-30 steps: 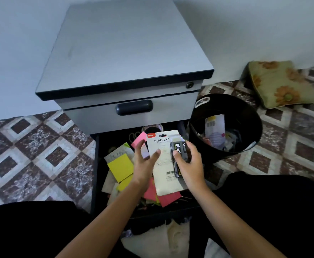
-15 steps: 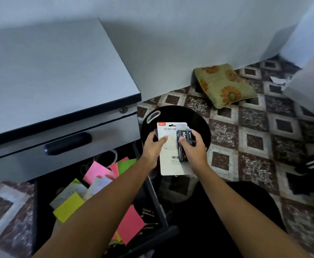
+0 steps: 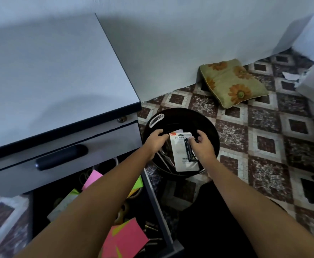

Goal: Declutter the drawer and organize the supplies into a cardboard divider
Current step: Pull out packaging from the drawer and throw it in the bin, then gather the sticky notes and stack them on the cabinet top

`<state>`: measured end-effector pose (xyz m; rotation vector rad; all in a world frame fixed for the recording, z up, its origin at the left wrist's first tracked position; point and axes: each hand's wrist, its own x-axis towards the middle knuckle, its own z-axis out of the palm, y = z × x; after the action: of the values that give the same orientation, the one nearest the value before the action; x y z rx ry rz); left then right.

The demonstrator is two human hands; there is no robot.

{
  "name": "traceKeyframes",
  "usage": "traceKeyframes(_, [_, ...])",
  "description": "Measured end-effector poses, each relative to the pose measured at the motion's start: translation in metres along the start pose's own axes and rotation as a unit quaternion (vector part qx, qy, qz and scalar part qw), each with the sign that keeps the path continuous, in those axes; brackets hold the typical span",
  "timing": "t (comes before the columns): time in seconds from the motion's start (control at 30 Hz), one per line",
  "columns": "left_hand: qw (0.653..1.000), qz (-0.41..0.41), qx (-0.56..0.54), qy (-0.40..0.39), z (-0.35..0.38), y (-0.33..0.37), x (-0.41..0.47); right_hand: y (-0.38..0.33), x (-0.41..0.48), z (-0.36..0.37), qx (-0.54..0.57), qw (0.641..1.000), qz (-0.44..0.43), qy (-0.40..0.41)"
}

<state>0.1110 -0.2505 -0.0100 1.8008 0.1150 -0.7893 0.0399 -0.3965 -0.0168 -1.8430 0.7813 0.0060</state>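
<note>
Holds packet [image 3: 180,155] lower than before, down inside bin [image 3: 182,113], below the fingertips; pinches its right edge with right hand [image 3: 201,148]; curls left hand [image 3: 155,142] fingers at its left corner, grip unclear.

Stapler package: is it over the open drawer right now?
No, the stapler package is over the black bin, right of the drawer, between both hands.

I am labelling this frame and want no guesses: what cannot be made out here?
Head view:
- Bin contents: dark inside, covered by the pack, left hand and right hand.
- Whether the hands grip the pack: blurred where they meet.
- Pack's small print: too small.
- Drawer: middle behind the left forearm, front cut off by the bottom edge.
</note>
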Motion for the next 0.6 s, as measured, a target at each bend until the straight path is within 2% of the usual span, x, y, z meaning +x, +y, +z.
traceKeyframes(0.23, [0.994, 0.056, 0.088, 0.025, -0.039, -0.016, -0.067, -0.014, -0.050, 0.020, -0.106, 0.985, -0.087, -0.102])
traceKeyframes(0.37, [0.985, 0.084, 0.142, 0.051, -0.072, -0.053, -0.112, -0.011, -0.093, 0.046, -0.149, 0.961, -0.179, -0.150])
traceKeyframes(0.5, [0.977, 0.039, 0.182, 0.105, -0.108, -0.114, -0.149, 0.004, -0.134, 0.084, -0.175, 0.934, -0.217, -0.224])
traceKeyframes(0.6, [0.973, 0.000, 0.187, 0.134, -0.128, -0.159, -0.174, 0.021, -0.156, 0.113, -0.236, 0.910, -0.207, -0.272])
